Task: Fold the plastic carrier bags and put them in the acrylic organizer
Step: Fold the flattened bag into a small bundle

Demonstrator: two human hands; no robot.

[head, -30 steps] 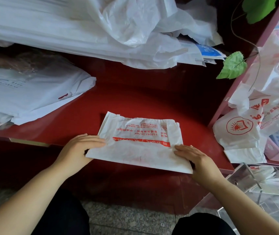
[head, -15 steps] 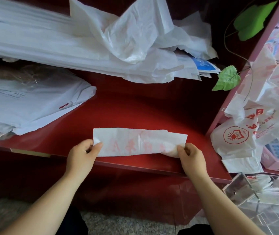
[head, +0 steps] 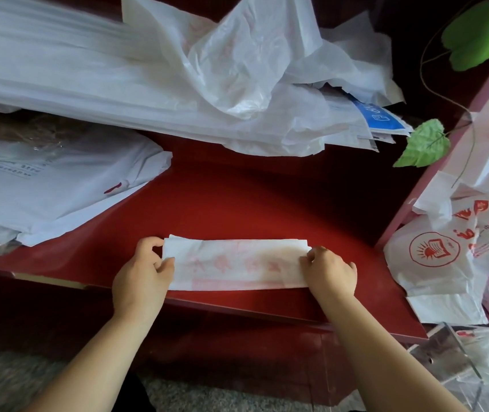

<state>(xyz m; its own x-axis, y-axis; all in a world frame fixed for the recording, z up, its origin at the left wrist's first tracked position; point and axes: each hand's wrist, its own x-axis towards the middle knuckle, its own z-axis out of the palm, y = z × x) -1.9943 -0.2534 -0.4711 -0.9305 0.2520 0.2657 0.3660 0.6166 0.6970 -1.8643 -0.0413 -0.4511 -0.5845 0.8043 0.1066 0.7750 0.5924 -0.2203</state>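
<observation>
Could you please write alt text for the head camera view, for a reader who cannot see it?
The left hand and right hand each pinch one end of a white carrier bag folded into a strip on a red counter. Loose bags are heaped behind; a clear acrylic organizer stands at lower right.

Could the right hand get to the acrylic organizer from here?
Probably yes: the acrylic organizer sits below and right of the right hand with nothing between them, though that hand is pinching the folded bag.
</observation>
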